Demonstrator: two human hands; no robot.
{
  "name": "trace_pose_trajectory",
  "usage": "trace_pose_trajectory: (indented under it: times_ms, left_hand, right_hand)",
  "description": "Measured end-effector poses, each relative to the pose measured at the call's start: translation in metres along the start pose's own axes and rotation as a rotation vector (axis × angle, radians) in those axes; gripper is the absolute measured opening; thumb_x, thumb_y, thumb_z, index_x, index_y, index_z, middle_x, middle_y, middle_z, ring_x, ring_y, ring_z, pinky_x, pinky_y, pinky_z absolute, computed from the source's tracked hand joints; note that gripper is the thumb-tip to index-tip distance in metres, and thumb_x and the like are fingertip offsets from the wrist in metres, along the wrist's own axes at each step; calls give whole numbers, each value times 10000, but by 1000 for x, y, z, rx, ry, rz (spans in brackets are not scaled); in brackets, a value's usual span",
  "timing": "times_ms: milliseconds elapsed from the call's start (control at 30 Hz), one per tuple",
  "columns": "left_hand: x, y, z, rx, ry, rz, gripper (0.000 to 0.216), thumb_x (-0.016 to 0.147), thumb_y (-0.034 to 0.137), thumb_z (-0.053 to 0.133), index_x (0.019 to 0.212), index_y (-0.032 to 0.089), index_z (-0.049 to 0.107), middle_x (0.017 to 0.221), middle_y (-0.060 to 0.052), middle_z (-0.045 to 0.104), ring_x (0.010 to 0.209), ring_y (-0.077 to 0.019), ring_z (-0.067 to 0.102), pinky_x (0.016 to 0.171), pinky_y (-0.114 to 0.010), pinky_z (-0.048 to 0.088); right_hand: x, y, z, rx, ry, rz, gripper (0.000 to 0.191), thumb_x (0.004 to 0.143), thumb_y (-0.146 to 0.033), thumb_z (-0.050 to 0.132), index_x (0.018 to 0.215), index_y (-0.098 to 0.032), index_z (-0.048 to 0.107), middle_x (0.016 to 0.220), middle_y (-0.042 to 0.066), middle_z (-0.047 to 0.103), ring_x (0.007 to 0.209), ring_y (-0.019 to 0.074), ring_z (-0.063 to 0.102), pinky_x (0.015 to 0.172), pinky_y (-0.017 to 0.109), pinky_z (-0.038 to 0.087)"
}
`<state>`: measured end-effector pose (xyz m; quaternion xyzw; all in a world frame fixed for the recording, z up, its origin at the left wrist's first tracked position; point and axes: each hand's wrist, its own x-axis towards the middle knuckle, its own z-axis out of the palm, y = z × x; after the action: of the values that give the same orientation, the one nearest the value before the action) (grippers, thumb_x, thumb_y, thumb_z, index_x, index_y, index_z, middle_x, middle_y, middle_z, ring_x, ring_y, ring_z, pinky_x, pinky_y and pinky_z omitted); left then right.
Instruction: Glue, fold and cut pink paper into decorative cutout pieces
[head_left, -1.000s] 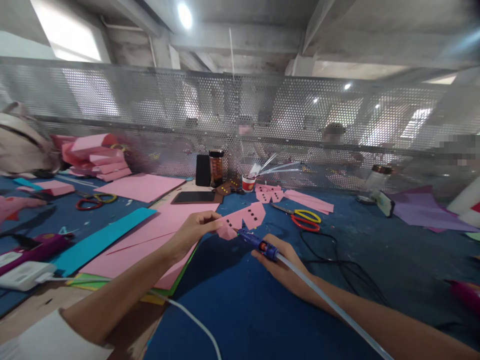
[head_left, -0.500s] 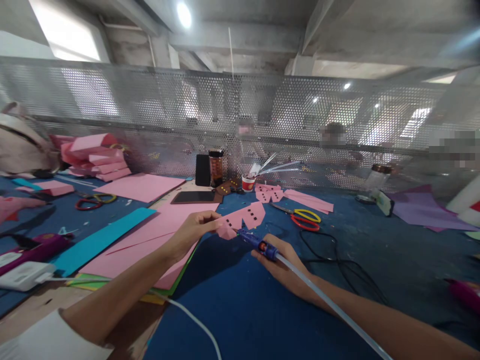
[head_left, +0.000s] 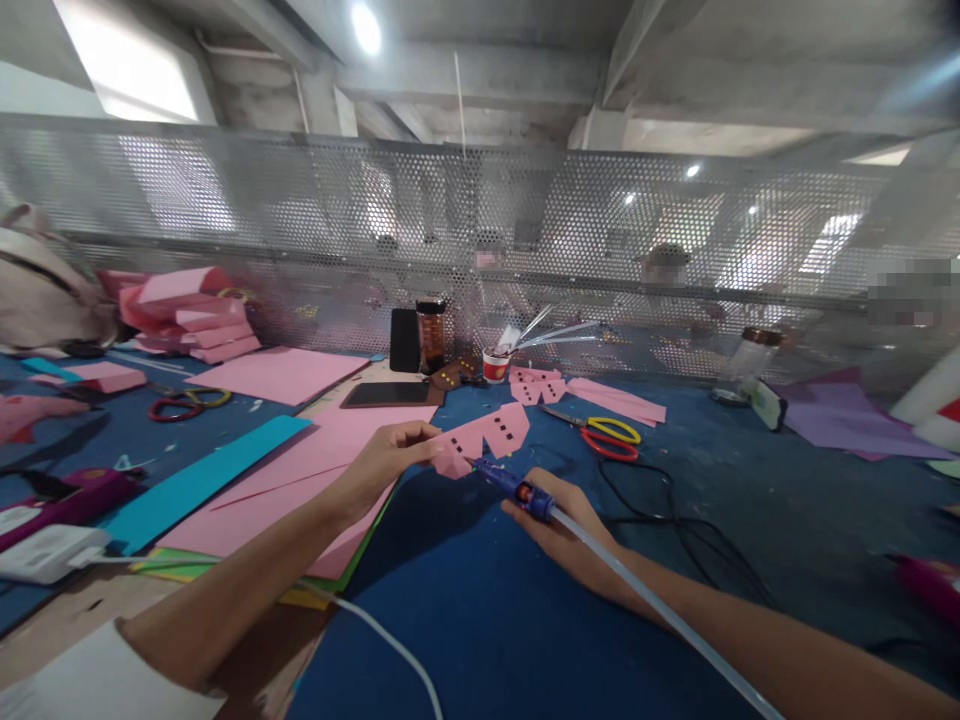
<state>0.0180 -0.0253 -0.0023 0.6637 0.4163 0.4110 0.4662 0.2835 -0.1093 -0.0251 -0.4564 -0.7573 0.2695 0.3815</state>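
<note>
A blue bench [head_left: 487, 620] carries large pink sheets [head_left: 300, 460] at left. Above it, the right hand's grip [head_left: 566, 522] wraps around a blue glue gun [head_left: 499, 480] with a long clear stick [head_left: 660, 605]. The left hand's grip [head_left: 386, 460] pinches a pink cutout [head_left: 480, 437] beside the nozzle [head_left: 478, 464], small black squares [head_left: 509, 436] marking it.

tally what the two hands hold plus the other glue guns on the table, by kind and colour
Blue glue gun, in the right hand: 1
Magenta glue guns, one cut off at the right edge: 2
Dotted pink paper piece, in the left hand: 1
Total: 4
</note>
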Motion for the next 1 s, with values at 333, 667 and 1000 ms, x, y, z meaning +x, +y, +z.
trace_pose_trajectory:
  times_ms: [333, 667, 1000]
  left_hand:
    - [0, 0, 0, -12, 5, -8, 308, 771, 417, 726, 898, 138, 739, 876, -98, 761, 844, -250, 685, 799, -366, 502]
    - [-2, 2, 2, -8, 13, -13, 304, 760, 426, 728, 866, 141, 736, 853, -93, 756, 828, -250, 683, 781, -365, 500]
    - [-1, 2, 2, -38, 14, -7, 293, 753, 413, 737, 871, 145, 737, 858, -97, 760, 838, -257, 697, 818, -389, 517]
  right_hand:
    - [-1, 5, 2, -1, 12, 7, 300, 922, -429, 587, 781, -218, 429, 689, -45, 453, 598, 107, 406, 525, 230, 308]
    - [-1, 6, 2, 2, -2, 23, 299, 930, -431, 575, 778, -222, 424, 680, -48, 441, 590, 109, 391, 518, 231, 303]
    - [-1, 5, 1, -4, 1, 15, 291, 929, -421, 577, 780, -221, 426, 684, -48, 450, 592, 108, 406, 517, 231, 299]
